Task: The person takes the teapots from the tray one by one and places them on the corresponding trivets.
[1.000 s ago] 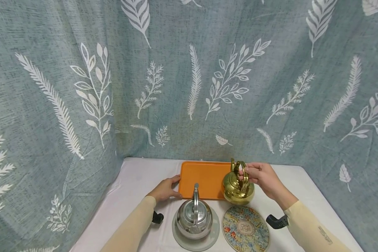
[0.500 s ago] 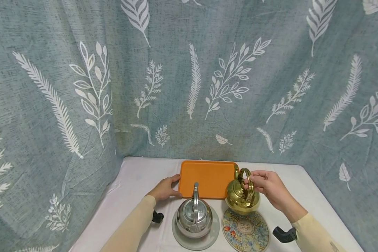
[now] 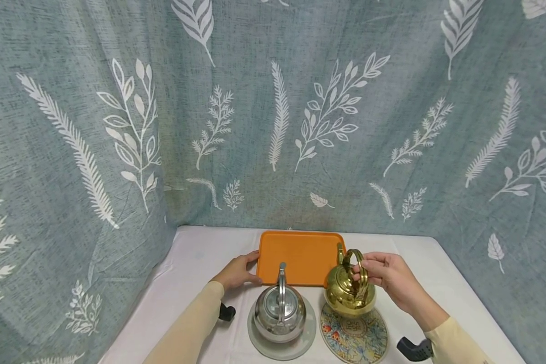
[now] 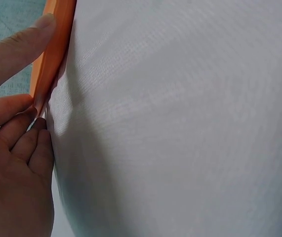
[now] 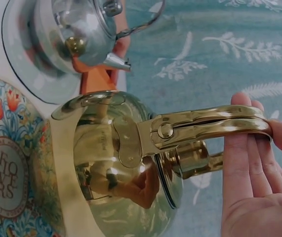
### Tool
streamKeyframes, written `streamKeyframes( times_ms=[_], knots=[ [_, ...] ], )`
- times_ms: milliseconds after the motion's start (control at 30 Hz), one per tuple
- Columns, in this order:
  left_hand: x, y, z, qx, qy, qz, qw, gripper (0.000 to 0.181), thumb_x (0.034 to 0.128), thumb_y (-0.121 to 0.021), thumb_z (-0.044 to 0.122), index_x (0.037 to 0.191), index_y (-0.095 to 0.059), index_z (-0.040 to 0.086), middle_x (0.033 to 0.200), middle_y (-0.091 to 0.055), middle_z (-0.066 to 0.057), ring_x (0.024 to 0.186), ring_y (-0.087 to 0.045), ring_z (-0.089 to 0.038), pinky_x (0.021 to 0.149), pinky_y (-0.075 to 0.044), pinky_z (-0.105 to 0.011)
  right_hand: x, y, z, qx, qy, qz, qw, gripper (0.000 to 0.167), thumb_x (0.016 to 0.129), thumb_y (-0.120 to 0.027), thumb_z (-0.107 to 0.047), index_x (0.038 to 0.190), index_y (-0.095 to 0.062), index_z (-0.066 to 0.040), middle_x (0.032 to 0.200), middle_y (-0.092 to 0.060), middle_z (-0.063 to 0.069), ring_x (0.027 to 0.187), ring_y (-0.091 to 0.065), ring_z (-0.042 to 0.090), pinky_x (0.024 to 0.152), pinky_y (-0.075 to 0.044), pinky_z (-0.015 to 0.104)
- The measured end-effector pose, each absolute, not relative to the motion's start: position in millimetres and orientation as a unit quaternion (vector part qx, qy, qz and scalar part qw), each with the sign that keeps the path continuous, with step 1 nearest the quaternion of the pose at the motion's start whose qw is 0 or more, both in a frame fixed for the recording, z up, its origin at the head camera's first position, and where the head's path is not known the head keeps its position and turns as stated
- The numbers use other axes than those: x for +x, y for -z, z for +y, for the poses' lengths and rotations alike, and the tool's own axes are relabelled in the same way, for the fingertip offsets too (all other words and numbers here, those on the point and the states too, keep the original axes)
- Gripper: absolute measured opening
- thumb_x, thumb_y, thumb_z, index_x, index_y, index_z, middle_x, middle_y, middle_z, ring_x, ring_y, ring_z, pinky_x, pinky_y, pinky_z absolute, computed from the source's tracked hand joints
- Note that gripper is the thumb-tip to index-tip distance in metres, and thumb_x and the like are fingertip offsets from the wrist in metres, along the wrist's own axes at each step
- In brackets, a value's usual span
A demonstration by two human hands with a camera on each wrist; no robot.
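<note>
My right hand (image 3: 393, 280) holds a shiny brass kettle (image 3: 348, 298) by its looped handle (image 5: 205, 123), fingers hooked under it and thumb against it. The kettle is upright, in the air above the far part of a round flowered mat (image 3: 356, 341), its spout toward the back. In the right wrist view its base is apart from the mat. At the front left corner of an orange tray (image 3: 296, 258), my left hand (image 3: 237, 273) touches the edge with thumb and fingertips, the fingers fairly straight. The left wrist view shows the thumb (image 4: 29, 42) along the tray's rim.
A silver kettle (image 3: 279, 313) stands on a round pale mat (image 3: 308, 341), left of the flowered mat and in front of the tray. A white cloth (image 3: 205, 247) covers the table. Leaf-patterned curtains (image 3: 250, 126) rise behind and at both sides.
My right hand has brought the brass kettle toward me and slightly right, from over the tray's right part to over the flowered mat's far edge. The left hand stays at the tray.
</note>
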State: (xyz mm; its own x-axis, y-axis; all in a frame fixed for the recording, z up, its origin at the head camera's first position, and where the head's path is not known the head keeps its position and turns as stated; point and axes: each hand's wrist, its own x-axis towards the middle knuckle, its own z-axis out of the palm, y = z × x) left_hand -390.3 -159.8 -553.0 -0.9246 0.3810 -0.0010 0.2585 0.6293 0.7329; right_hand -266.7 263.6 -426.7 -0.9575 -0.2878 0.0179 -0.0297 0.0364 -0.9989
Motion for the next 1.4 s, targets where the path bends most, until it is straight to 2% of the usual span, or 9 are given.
streamKeyframes(
  times_ms=[267,633,933,1400],
  knots=[
    [-389,551,-160,0.174,-0.394,0.899,0.085,0.091,0.0824,-0.097,0.017,0.159,-0.051,-0.004,0.168,-0.045,-0.015,0.156,-0.038,-0.039,0.128,-0.031,-0.055,-261,434,267,-0.103,0.685,0.714,0.103,0.036,0.112,-0.061,-0.013,0.133,-0.059,0.017,0.109,-0.078,0.012,0.097,-0.078,0.020,0.089,-0.065,0.034],
    [-392,552,-160,0.172,-0.391,0.900,0.089,0.090,0.0825,-0.098,0.016,0.158,-0.052,-0.004,0.168,-0.045,-0.014,0.156,-0.038,-0.038,0.129,-0.029,-0.053,-248,440,272,-0.087,0.690,0.710,0.111,0.043,0.112,-0.061,-0.013,0.138,-0.053,0.020,0.111,-0.078,0.012,0.099,-0.078,0.021,0.087,-0.065,0.033],
    [-393,552,-160,0.168,-0.390,0.901,0.090,0.091,0.0817,-0.098,0.017,0.158,-0.053,-0.004,0.168,-0.045,-0.014,0.156,-0.038,-0.039,0.128,-0.030,-0.054,-245,446,271,-0.119,0.706,0.688,0.120,0.026,0.113,-0.059,-0.010,0.128,-0.064,0.011,0.108,-0.079,0.010,0.097,-0.079,0.021,0.087,-0.065,0.033],
    [-391,553,-158,0.161,-0.394,0.901,0.087,0.092,0.0811,-0.099,0.016,0.158,-0.052,-0.003,0.169,-0.045,-0.013,0.157,-0.038,-0.037,0.129,-0.030,-0.053,-239,452,273,-0.129,0.713,0.676,0.132,0.029,0.114,-0.058,-0.010,0.132,-0.064,0.011,0.112,-0.079,0.012,0.100,-0.079,0.022,0.090,-0.065,0.036]
  ],
)
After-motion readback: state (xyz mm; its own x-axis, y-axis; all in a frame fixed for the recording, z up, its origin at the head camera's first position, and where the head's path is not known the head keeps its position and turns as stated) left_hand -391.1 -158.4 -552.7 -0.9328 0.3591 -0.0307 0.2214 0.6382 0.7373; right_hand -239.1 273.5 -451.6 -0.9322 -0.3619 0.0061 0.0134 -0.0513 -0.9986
